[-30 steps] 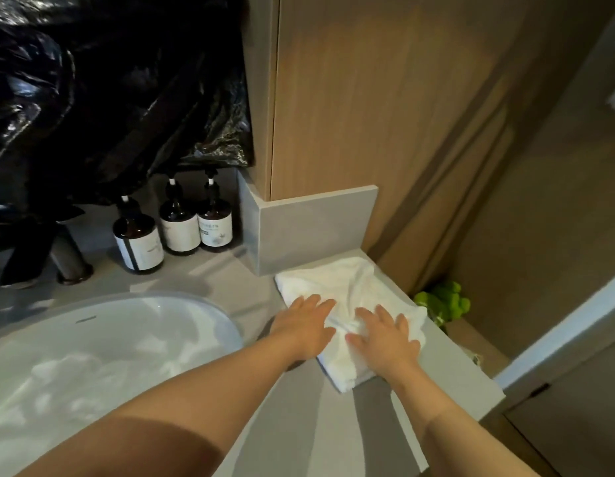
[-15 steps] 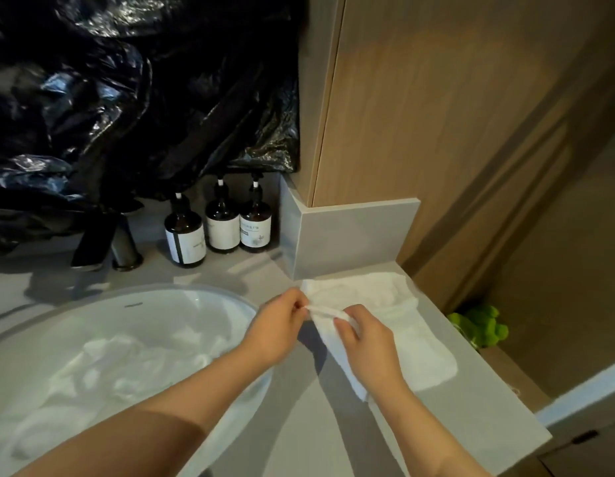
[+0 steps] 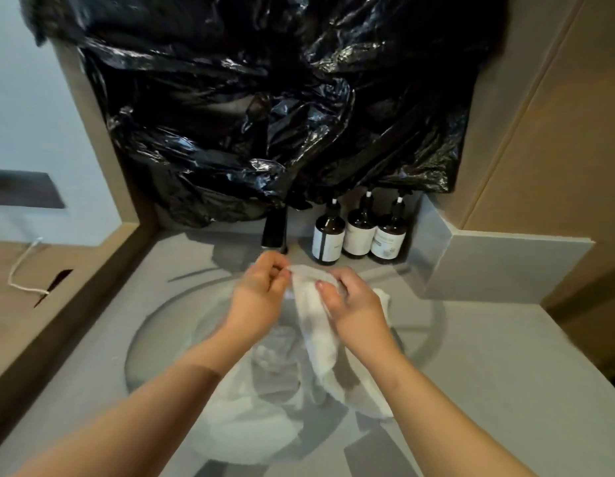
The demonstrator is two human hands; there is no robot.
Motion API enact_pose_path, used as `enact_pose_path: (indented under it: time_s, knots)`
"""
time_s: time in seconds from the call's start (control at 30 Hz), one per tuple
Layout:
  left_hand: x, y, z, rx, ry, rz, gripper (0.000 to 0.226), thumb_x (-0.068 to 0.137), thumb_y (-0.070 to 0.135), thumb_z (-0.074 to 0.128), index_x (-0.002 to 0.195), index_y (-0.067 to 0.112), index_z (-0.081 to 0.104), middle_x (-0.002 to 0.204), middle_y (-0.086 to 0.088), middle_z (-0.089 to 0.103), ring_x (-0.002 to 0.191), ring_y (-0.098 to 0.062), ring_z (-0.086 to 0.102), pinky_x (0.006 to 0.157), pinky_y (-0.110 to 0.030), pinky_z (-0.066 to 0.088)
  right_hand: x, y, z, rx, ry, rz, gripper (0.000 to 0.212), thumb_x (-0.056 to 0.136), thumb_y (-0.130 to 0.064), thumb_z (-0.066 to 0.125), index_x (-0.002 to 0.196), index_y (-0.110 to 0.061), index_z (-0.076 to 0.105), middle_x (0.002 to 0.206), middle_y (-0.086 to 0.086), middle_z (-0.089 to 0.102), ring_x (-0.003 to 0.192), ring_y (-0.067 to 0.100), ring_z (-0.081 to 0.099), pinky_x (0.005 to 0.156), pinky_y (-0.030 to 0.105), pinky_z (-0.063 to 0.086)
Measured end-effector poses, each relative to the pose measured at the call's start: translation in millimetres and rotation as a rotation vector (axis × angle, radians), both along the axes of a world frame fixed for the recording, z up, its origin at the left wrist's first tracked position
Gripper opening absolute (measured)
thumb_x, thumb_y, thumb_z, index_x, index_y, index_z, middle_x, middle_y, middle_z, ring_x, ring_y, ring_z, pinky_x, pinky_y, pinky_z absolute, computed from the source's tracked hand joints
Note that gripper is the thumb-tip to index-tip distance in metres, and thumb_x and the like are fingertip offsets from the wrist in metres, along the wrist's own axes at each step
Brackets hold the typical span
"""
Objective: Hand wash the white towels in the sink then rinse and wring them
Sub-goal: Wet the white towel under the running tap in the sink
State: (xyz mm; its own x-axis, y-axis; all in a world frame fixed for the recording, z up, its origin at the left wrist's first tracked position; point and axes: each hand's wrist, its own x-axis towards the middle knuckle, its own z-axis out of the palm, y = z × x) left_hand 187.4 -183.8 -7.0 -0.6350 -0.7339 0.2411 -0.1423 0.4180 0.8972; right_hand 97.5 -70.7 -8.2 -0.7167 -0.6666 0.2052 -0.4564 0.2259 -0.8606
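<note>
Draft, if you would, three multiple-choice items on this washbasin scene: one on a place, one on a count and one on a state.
1. Where do the brown bottles stand?
A. on the counter behind the sink, right of the faucet
B. in the sink
C. on the floor

2. How many brown bottles are there?
A. two
B. three
C. five

3. How is the white towel held?
A. it lies flat, untouched
B. it hangs on a hook
C. the left hand and the right hand pinch its top edge above the sink

Answers:
1 A: they line up on the counter beside the faucet.
2 B: three pump tops show side by side.
3 C: both hands grip the edge while the rest hangs down.
</note>
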Motion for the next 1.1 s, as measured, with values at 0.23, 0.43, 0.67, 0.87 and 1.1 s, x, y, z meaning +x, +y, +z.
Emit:
enact_pose_path:
  time_s: [0.23,0.43,0.67,0.87,1.1]
  knots:
    - [39,-50,-10,-0.207,-0.202,0.035,0.011,0.094,0.007,0.05,0.09,0.017,0.05,0.072,0.007,0.047,0.071,-0.018,0.046,0.063,-0.026,0.029,3,-40,6,0.287,0.271,0.21,0.02,0.093,-0.032,0.056,0.105,-0.018,0.061,0.096,0.001,0.062,0.09,0.018,0.054,0.07,0.029,0.036]
    - [36,-65,-29,-0.307,-0.361,-0.038,0.012,0.097,0.013,0.047,0.101,0.009,0.057,0.094,-0.007,0.055,0.087,-0.026,0.051,0.071,-0.028,0.034,-8,-39,2,0.691,0.486,0.271,0.047,0.088,-0.051,0.056,0.124,-0.022,0.053,0.12,0.003,0.058,0.113,0.025,0.052,0.091,0.033,0.037]
    - [17,-80,26,-0.61,0.011,0.013,0.025,0.091,0.029,0.041,0.1,0.015,0.059,0.091,0.001,0.047,0.081,-0.008,0.043,0.069,-0.017,0.029,-34,-42,31,0.285,0.769,-0.044,0.038,0.086,-0.059,0.051,0.088,-0.022,0.055,0.081,-0.005,0.048,0.081,0.023,0.049,0.07,0.032,0.018]
    - [18,-79,-18,-0.773,-0.323,-0.063,0.024,0.094,0.021,0.039,0.096,0.013,0.061,0.093,-0.004,0.054,0.082,-0.023,0.057,0.075,-0.03,0.049,-34,-43,-5,0.64,0.683,0.097,0.032,0.088,-0.042,0.057,0.113,-0.022,0.056,0.108,0.001,0.055,0.108,0.025,0.05,0.078,0.032,0.025]
    - [31,-79,-104,-0.319,-0.711,-0.132,0.016,0.096,0.03,0.046,0.097,0.023,0.06,0.107,0.001,0.057,0.103,-0.02,0.053,0.09,-0.029,0.041,-27,-40,-61,0.929,0.302,0.325,0.051,0.09,-0.037,0.056,0.138,-0.031,0.041,0.137,0.001,0.046,0.127,0.025,0.038,0.099,0.036,0.033]
